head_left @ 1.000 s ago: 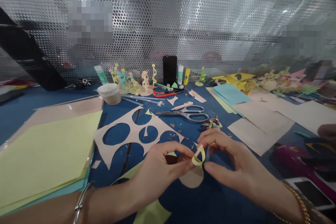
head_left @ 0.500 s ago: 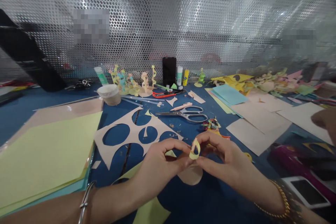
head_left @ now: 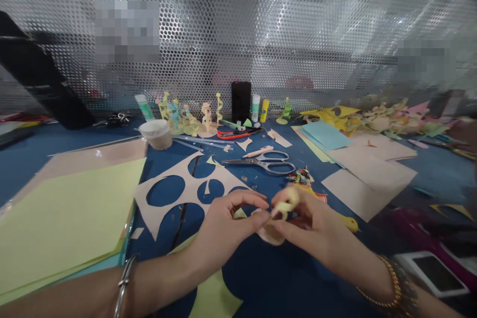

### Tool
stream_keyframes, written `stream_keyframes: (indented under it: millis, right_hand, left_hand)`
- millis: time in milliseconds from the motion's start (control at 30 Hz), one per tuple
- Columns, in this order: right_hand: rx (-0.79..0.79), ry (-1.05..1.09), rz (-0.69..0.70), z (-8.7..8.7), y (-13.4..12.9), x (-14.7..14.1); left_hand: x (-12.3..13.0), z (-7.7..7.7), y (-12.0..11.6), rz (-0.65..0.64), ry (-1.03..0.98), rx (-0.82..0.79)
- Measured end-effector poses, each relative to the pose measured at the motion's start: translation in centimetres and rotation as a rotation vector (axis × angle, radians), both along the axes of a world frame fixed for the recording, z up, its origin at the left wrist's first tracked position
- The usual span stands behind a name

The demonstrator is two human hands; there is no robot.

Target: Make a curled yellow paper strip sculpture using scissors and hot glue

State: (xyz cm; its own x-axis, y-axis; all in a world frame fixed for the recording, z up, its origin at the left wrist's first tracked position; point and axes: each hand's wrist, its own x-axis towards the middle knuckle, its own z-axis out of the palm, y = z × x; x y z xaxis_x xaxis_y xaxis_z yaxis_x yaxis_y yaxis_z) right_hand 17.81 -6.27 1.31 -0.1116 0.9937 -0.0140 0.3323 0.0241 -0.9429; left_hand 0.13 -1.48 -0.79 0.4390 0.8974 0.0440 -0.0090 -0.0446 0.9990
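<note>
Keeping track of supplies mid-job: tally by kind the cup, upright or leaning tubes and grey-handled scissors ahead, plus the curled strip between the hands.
Green-and-white tubes: 2
Yellow tube: 1
Grey-handled scissors: 1
White-rimmed cup: 1
Curled yellow strip: 1
Total: 6

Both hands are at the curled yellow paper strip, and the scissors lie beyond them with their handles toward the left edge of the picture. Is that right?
Not quite: in the head view, the handles of the scissors are toward the right edge. The left hand and right hand are indeed at the curled yellow paper strip.
</note>
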Motion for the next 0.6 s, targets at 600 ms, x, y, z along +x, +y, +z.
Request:
stream_keyframes:
  millis: [600]
  right_hand:
    - [0.149,-0.065,-0.055,-0.13,0.44,0.51]
  left_hand:
    - [0.62,-0.09,-0.36,-0.083,-0.098,-0.288]
